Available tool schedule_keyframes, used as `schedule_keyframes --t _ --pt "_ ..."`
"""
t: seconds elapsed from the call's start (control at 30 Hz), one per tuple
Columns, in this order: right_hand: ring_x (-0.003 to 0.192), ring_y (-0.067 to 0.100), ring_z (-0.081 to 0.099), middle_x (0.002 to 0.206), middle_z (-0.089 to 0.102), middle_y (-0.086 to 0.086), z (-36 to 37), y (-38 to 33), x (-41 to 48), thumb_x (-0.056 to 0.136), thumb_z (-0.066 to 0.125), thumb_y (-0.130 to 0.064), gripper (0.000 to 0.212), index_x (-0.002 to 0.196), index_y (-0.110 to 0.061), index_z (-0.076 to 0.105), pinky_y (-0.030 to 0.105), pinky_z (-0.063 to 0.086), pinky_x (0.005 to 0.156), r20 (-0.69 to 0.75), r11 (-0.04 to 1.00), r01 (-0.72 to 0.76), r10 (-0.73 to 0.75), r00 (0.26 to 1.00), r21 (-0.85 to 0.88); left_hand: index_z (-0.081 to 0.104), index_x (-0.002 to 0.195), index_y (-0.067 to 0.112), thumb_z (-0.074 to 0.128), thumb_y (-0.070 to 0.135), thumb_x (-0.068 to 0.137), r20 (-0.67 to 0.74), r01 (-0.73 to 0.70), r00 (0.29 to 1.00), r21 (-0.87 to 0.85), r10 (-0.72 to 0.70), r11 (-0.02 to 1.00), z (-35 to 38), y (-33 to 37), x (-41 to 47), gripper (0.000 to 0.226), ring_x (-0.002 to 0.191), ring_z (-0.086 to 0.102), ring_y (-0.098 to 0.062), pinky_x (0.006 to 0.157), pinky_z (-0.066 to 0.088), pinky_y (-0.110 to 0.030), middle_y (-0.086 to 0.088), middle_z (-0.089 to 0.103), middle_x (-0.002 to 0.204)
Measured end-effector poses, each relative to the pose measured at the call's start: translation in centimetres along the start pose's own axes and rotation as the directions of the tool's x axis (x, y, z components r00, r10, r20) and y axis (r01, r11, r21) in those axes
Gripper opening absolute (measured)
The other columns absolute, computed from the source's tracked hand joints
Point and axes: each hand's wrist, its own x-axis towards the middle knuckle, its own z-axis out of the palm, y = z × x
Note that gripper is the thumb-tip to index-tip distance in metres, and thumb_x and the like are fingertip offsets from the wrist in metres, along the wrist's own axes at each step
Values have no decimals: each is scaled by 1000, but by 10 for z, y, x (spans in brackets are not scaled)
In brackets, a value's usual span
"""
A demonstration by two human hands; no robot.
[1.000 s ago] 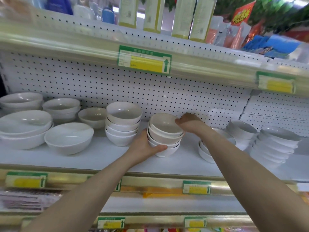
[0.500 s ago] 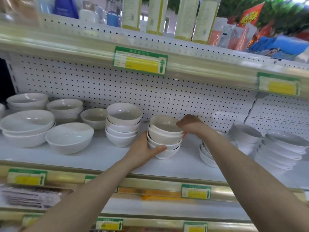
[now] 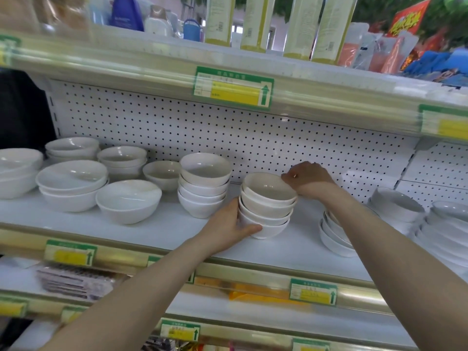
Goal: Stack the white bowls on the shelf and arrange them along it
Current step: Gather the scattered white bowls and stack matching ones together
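A stack of several small white bowls (image 3: 267, 207) stands in the middle of the white shelf (image 3: 167, 224). My left hand (image 3: 228, 224) cups the stack's lower left side, thumb under the bottom bowl. My right hand (image 3: 307, 177) pinches the far right rim of the top bowl. Just to the left stands another stack of small bowls (image 3: 203, 187), apart from the held one. A single small bowl (image 3: 162, 173) sits behind it, near the pegboard.
Wider white bowls stand at the left: a single one (image 3: 129, 200) in front and stacks (image 3: 72, 183) behind it. More bowl stacks (image 3: 334, 234) sit to the right under my right forearm, others (image 3: 445, 221) at far right. An upper shelf (image 3: 228, 72) with bottles overhangs.
Both hands stay on the same stack with the same grip. The camera has shifted, so the shelf appears slightly further right and lower in view.
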Motion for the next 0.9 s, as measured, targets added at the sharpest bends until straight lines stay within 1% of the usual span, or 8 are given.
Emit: schedule_keyframes --t 0.1,0.3,0.4,0.47,0.6,0.7,0.8,0.9 --pt "107 28 54 105 66 1 -5 -11 0 96 39 -42 33 105 -27 67 41 46 91 -144 997 75 -75 987 -9 36 141 32 71 46 83 47 -43 998 55 40 998 -12 3 -15 68 117 52 -9 101 47 -33 12 52 137" --pt "101 35 52 82 72 4 -8 -60 0 96 49 -25 23 100 -21 71 40 42 81 -478 965 261 -243 844 -30 58 133 26 66 44 89 150 -122 986 313 78 942 -64 -5 -41 48 110 61 -10 97 49 -27 6 66 126" --pt "101 36 53 78 72 5 -10 -100 0 94 52 -21 21 99 -18 72 41 42 80 -538 946 322 -287 793 -30 65 125 27 66 40 90 91 -164 986 359 140 919 -103 -9 -56 38 101 63 -2 88 44 -13 10 70 118" --pt "100 37 55 78 72 7 -9 -130 -2 92 55 -18 20 99 -17 73 42 42 80 -587 929 371 -306 750 -10 70 116 28 68 37 89 10 -180 982 357 189 916 -134 -17 -64 29 93 65 -1 87 49 -18 12 73 108" --pt "101 33 54 80 72 7 1 -194 -7 92 51 -23 24 102 -19 73 40 39 86 -562 914 405 -349 750 -26 73 105 25 69 26 87 -177 -200 948 315 265 928 -196 -49 -79 18 84 67 -2 82 55 -28 11 73 97" --pt "92 33 56 70 65 9 14 -236 -18 88 53 -18 20 91 -18 73 37 34 81 -532 898 433 -406 743 -81 71 111 24 72 21 87 -294 -169 911 372 289 912 -240 -76 -90 24 96 59 -3 91 49 -26 9 70 106" --pt "86 31 55 78 63 13 30 -270 -37 90 47 -19 22 91 -16 69 38 35 85 -393 902 395 -432 812 -175 63 125 23 69 37 84 -330 -45 919 458 217 888 -274 -105 -96 44 118 56 -24 99 44 -37 -2 64 125" --pt "92 29 59 92 68 14 46 -292 -50 94 45 -22 24 97 -13 67 38 37 91 -279 896 307 -400 873 -321 52 139 17 66 60 77 -307 101 950 488 62 867 -295 -130 -101 77 129 47 -31 106 38 -41 -9 52 140"
